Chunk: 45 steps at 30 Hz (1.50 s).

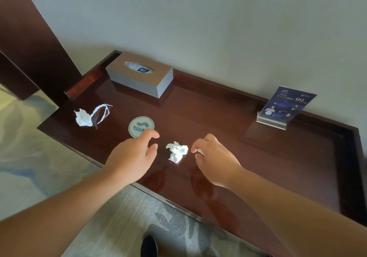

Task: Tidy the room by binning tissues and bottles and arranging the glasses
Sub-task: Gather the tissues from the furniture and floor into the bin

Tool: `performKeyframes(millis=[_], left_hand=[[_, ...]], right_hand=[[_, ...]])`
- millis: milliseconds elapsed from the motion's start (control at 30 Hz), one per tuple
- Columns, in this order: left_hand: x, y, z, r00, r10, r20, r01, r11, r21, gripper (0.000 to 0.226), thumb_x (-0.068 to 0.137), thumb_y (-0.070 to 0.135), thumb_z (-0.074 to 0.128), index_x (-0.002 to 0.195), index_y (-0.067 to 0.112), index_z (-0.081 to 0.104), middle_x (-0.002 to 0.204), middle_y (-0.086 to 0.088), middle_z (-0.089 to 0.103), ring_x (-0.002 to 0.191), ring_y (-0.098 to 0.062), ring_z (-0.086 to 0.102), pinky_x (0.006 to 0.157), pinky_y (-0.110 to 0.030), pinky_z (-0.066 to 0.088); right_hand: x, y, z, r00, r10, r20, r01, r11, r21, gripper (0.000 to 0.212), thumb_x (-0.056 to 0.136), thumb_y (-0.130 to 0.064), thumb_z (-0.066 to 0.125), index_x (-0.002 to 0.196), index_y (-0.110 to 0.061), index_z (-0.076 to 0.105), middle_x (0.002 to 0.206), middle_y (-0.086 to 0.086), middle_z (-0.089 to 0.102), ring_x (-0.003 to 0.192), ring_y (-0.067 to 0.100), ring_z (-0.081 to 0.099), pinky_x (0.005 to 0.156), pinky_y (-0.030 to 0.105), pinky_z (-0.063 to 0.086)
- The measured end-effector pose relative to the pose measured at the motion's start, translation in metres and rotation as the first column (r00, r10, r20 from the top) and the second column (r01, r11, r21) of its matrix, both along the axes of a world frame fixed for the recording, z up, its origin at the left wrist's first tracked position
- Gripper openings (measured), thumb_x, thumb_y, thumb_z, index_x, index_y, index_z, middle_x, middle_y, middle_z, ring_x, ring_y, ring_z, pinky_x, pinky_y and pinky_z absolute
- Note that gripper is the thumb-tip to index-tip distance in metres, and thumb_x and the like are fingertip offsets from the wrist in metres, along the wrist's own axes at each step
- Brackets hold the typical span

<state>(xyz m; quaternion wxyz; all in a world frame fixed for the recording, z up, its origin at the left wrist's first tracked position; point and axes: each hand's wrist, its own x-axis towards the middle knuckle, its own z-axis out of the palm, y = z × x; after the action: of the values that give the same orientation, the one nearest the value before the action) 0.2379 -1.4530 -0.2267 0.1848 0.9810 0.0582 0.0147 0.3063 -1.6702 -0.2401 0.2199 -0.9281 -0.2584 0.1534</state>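
left hand (135, 153), half-open and empty, and right hand (215, 157) flank the crumpled tissue (176, 151), seemingly to gather it (right curls over a white scrap (200, 151); whether it's gripped, i cannot tell).

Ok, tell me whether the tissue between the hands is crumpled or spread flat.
Crumpled: the tissue lies bunched into a wrinkled wad on the desk.
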Motion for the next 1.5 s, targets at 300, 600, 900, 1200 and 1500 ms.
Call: performKeyframes(millis=[300, 600, 900, 1200, 1500], left_hand=[[0.010, 0.061, -0.022, 0.996, -0.048, -0.076, 0.044, 0.997, -0.057, 0.030, 0.096, 0.031, 0.047, 0.125, 0.027, 0.048, 0.052, 0.007, 0.043, 0.047, -0.010, 0.041, 0.053, -0.031, 0.030], [0.014, 0.084, -0.046, 0.990, -0.058, -0.129, 0.043, 0.992, -0.118, 0.028, 0.095, 0.032, 0.047, 0.123, 0.029, 0.048, 0.053, 0.007, 0.045, 0.052, -0.014, 0.046, 0.055, -0.031, 0.030], [0.010, 0.090, -0.046, 0.987, -0.065, -0.146, 0.048, 0.992, -0.121, 0.027, 0.096, 0.034, 0.046, 0.123, 0.030, 0.048, 0.054, 0.007, 0.046, 0.052, -0.009, 0.047, 0.054, -0.031, 0.030], [0.002, 0.119, -0.011, 0.997, -0.048, -0.066, 0.041, 0.994, -0.101, 0.012, 0.095, 0.029, 0.046, 0.099, 0.028, 0.057, 0.046, 0.006, 0.042, 0.043, -0.011, 0.042, 0.044, -0.025, 0.023], [-0.002, 0.158, 0.026, 0.999, 0.034, 0.032, -0.032, 0.997, -0.068, 0.014, 0.096, 0.025, 0.047, 0.097, 0.026, 0.060, 0.047, 0.006, 0.042, 0.042, -0.011, 0.043, 0.042, -0.019, 0.021]], right_hand=[[0.010, 0.066, -0.037, 0.997, -0.080, -0.016, 0.078, 0.989, -0.123, 0.040, 0.091, -0.033, 0.054, 0.130, -0.028, 0.045, 0.117, -0.004, 0.033, 0.111, 0.018, 0.037, 0.083, 0.030, 0.047], [0.013, 0.091, -0.064, 0.997, -0.080, -0.011, 0.075, 0.964, -0.256, 0.046, 0.084, -0.032, 0.060, 0.128, -0.028, 0.046, 0.119, -0.002, 0.031, 0.107, 0.021, 0.037, 0.088, 0.035, 0.049], [0.013, 0.097, -0.065, 0.988, -0.136, -0.070, 0.117, 0.968, -0.224, 0.007, 0.092, -0.012, 0.050, 0.098, -0.016, 0.051, 0.107, 0.000, 0.039, 0.102, 0.023, 0.043, 0.083, 0.036, 0.049], [0.014, 0.148, 0.009, 0.999, -0.035, 0.004, 0.035, 0.995, -0.094, 0.017, 0.092, -0.008, 0.042, 0.096, -0.024, 0.045, 0.095, -0.003, 0.046, 0.075, 0.018, 0.051, 0.065, 0.031, 0.045], [0.013, 0.185, 0.057, 0.996, 0.012, 0.087, -0.007, 0.998, -0.057, 0.013, 0.090, -0.033, 0.061, 0.095, -0.025, 0.054, 0.099, -0.005, 0.046, 0.087, 0.015, 0.057, 0.067, 0.024, 0.051]])
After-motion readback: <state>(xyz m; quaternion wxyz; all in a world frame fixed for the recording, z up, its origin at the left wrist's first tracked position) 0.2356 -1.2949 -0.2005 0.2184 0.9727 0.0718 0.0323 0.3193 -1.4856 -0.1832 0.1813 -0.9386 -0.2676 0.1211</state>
